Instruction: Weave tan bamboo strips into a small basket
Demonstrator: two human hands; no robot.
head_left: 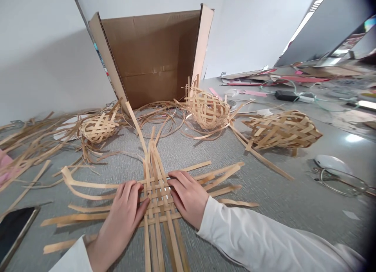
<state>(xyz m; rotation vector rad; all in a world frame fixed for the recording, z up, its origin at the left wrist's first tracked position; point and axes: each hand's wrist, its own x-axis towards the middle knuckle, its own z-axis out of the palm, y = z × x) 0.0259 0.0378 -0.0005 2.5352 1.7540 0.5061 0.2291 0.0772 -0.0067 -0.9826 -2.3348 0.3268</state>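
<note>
A flat lattice of woven bamboo strips [160,199] lies on the grey table in front of me, its loose ends fanning out on all sides. My left hand [125,209] is at its left edge, fingers curled over the crosswise strips and thumb pressed on the weave. On the opposite edge rests my right hand [188,195], its bent fingers gripping the strips beside the small open squares. Parts of the crosswise strips are hidden under both hands. The lengthwise strips run toward me and away, and the far ends draw together, some bending upward.
An open cardboard box [155,60] stands at the back. Woven bamboo pieces lie around: a small one [98,127], a rounded one [207,107] and a long one [284,131]. Loose strips [29,150] and a phone [17,233] are left; a mouse [333,164] and glasses [342,182] right.
</note>
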